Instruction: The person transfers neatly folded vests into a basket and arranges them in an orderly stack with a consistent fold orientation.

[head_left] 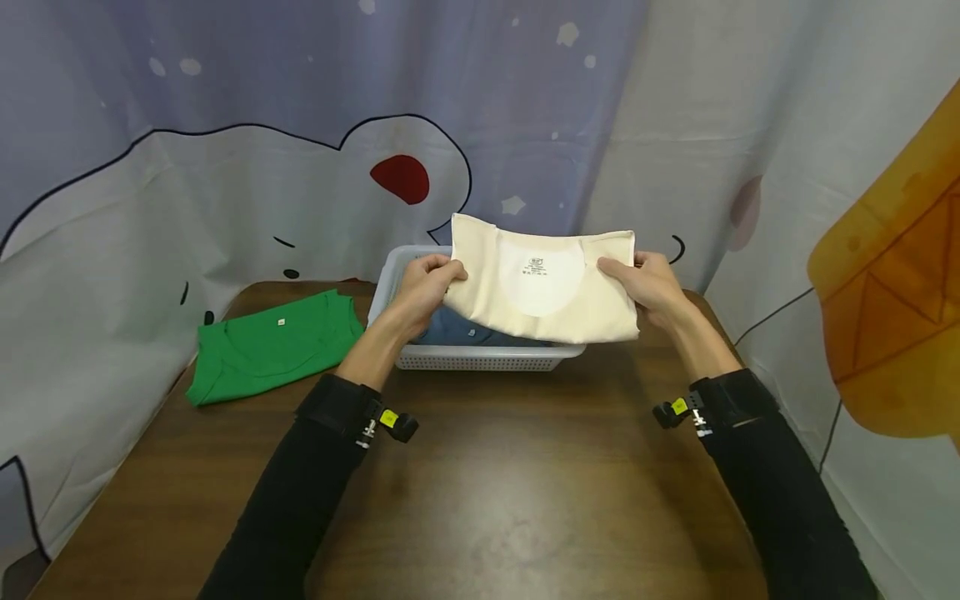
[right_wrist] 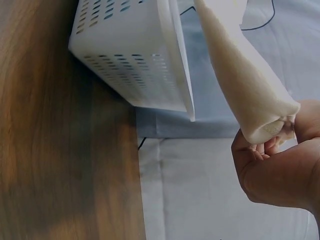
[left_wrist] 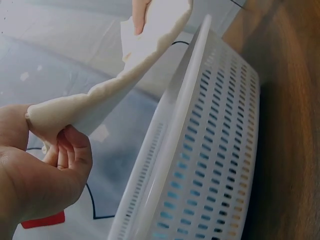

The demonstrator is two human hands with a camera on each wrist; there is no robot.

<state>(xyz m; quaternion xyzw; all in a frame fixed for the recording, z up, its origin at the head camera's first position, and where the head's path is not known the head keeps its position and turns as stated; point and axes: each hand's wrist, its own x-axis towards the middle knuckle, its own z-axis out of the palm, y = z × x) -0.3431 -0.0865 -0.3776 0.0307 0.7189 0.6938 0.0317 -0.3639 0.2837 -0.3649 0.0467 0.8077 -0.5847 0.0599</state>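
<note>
A folded cream garment (head_left: 480,258) with a small printed label hangs stretched between both hands, above a white perforated basket (head_left: 480,360). The left hand (head_left: 426,292) pinches its left end, thumb on the face toward the camera. At the other end the right hand (head_left: 651,287) grips it the same way. Both wrist views show the fingers curled under the cloth (left_wrist: 75,112) (right_wrist: 250,90), which is clear of the basket rim (left_wrist: 170,135). Dark blue fabric (head_left: 453,329) lies inside the basket, partly hidden by the garment.
A folded green garment (head_left: 277,346) lies on the brown table (head_left: 517,467), left of the basket. Behind the table hangs a printed curtain (head_left: 525,108), with an orange shape (head_left: 892,300) at the right.
</note>
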